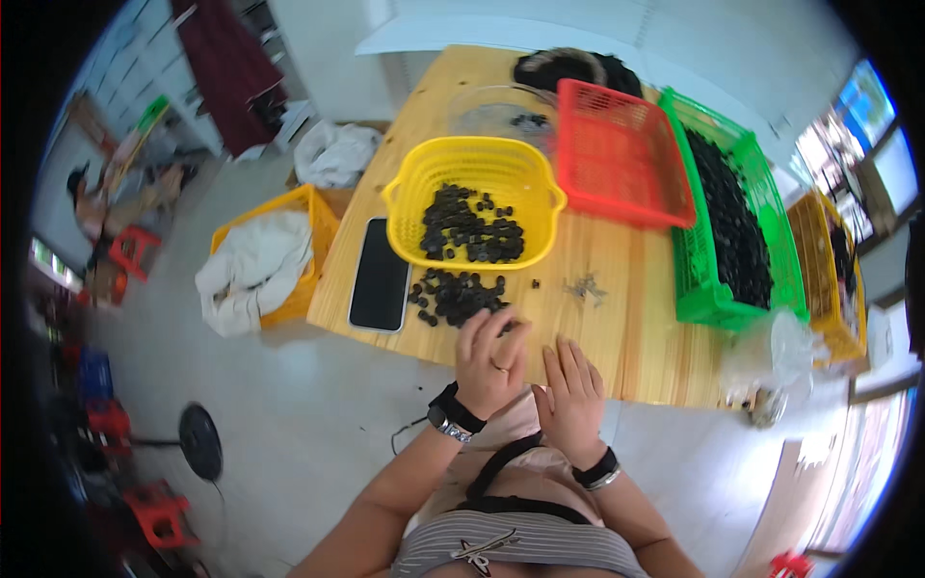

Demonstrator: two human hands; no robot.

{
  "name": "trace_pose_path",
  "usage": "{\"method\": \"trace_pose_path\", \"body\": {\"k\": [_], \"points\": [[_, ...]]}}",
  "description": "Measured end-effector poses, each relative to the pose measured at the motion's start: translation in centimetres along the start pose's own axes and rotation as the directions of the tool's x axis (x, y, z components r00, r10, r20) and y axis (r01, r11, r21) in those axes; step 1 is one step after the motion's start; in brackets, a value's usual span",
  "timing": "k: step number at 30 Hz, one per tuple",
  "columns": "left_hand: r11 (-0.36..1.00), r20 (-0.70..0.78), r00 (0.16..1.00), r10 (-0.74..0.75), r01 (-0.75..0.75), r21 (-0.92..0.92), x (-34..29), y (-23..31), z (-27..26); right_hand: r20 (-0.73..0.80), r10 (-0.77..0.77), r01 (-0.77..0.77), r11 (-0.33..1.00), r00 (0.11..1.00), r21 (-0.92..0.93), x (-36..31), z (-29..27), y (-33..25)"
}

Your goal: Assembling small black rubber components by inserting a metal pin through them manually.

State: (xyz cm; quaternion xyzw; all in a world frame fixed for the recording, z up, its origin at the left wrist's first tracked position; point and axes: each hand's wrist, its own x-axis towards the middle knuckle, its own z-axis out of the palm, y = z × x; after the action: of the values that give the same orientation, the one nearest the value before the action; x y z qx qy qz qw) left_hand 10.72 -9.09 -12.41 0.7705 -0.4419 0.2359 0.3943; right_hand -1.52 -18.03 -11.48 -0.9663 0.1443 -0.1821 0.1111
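Small round black pieces (458,297) lie in a loose pile on the wooden table, close to its front edge. My left hand (489,364) is at the near side of this pile, fingers bent down and drawn together; what they pinch, if anything, is hidden. Flat at the table's edge rests my right hand (573,390), its fingers stretched out and nothing in it. Behind the pile a yellow basket (405,197) holds many more black pieces. To the right, a little cluster of small metal-coloured bits (585,288) sits beside a single black piece (536,284).
A phone (380,279) lies left of the pile. Farther back on the table (636,328) are a red basket (626,159), a clear bowl (477,111) and a green crate (699,289) of black parts. A plastic bag (776,352) hangs at the right corner; a yellow crate (323,226) stands left.
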Motion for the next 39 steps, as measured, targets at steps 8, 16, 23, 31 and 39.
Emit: {"method": "trace_pose_path", "body": {"k": [8,16,23,31,39], "points": [[0.999,-0.047,0.999,-0.006,0.004,-0.037,-0.9,-0.5,0.2,-0.114,-0.043,0.031,0.994,0.993,-0.105,-0.1,1.2,-0.2],[0.996,-0.020,0.999,0.047,-0.049,-0.068,-1.0,0.2,0.3,-0.110,-0.035,0.023,0.994,0.993,-0.106,-0.2,0.6,-0.2],[0.954,-0.030,0.988,-0.153,0.140,-0.264,0.6,0.0,-2.6,0.328,-0.039,-0.091,0.923,0.944,0.374,6.7,-9.2,2.0],[0.977,-0.143,0.969,-0.202,0.209,0.032,2.3,-5.9,-6.2,0.203,-0.205,0.172,0.970,0.957,0.170,32.9,-13.4,6.1],[0.872,-0.219,0.877,-0.427,0.464,0.157,1.8,-8.8,-5.9,0.652,-0.267,0.448,0.885,0.709,-0.126,45.2,-1.1,12.1]]}}
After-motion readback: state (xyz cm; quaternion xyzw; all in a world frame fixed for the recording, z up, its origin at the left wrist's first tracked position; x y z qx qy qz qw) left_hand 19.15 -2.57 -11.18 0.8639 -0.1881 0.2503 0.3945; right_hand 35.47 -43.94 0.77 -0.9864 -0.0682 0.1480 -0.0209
